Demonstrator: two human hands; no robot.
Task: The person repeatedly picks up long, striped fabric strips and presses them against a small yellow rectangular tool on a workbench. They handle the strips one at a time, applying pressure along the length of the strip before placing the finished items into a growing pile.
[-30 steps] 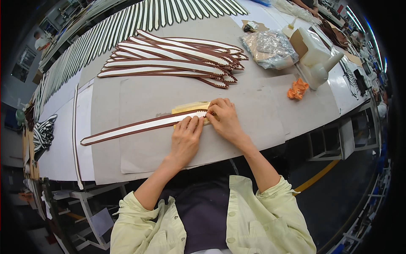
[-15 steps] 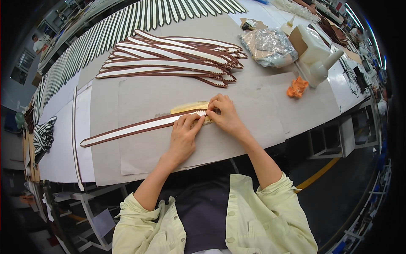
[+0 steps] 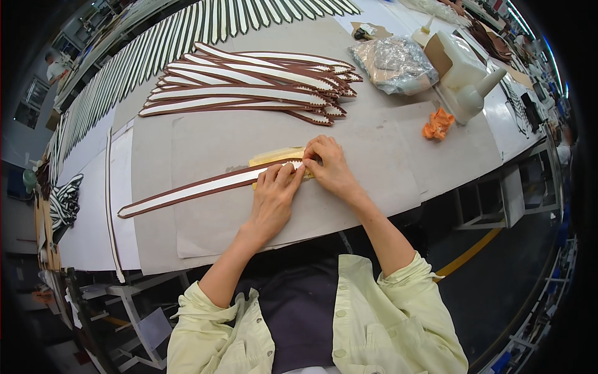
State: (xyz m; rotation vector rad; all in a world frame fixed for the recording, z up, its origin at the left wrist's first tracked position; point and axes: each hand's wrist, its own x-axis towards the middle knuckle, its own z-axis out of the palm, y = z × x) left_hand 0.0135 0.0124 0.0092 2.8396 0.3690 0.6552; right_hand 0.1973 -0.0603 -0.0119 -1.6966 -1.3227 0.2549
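Note:
A long white strap with brown edges (image 3: 187, 196) lies slantwise across the grey sheet, its pointed end at the left. My left hand (image 3: 273, 193) presses on it close to the right end, fingers bent and pinched against the strap. Right beside that, my right hand (image 3: 329, 163) pinches the brown edge at the strap's toothed tip, fingertips touching the left hand's. The fingers partly hide this tip. A yellow block or pad (image 3: 274, 156) sits under the strap's right end, partly covered by both hands.
A pile of similar brown-edged straps (image 3: 243, 87) lies beyond my hands. Farther back runs a row of dark-edged white strips (image 3: 187, 37). At right are an orange crumpled piece (image 3: 438, 124), a clear plastic bag (image 3: 395, 65) and a white bottle (image 3: 470, 100). A thin strip (image 3: 109, 199) lies left.
My left hand has shifted very slightly to the right along the strap, its fingers closer to the tip. The right hand keeps its pinch at almost the same spot.

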